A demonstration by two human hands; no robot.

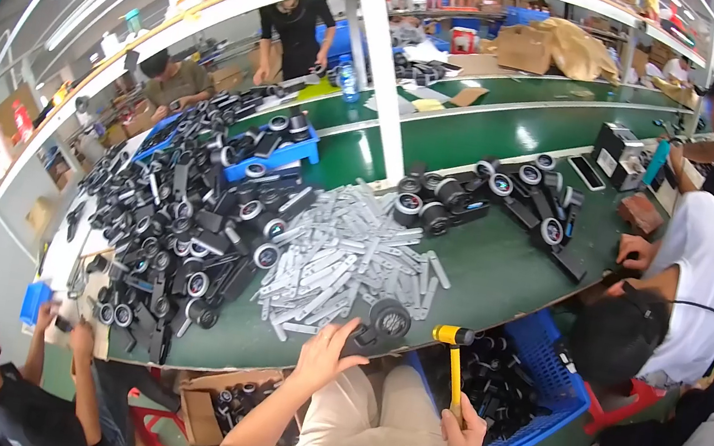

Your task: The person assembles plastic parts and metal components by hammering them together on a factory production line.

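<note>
Left: black wheeled parts point(179, 238), heaped on the worktop point(488, 275) beside grey strips point(351, 264), presumably for easy reach. Centre, near edge: single wheeled piece point(389, 318) at the left hand point(321, 358), grip indeterminable. Right: yellow hammer point(455, 374), handle grasped in the right hand point(465, 431), presumably leaving its head free; no lettering legible on these.

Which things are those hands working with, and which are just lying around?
Probably for the job:
yellow hammer, in the right hand
black wheeled part, at the left hand
grey strips

Probably just lying about:
phone
clear bottle
</note>
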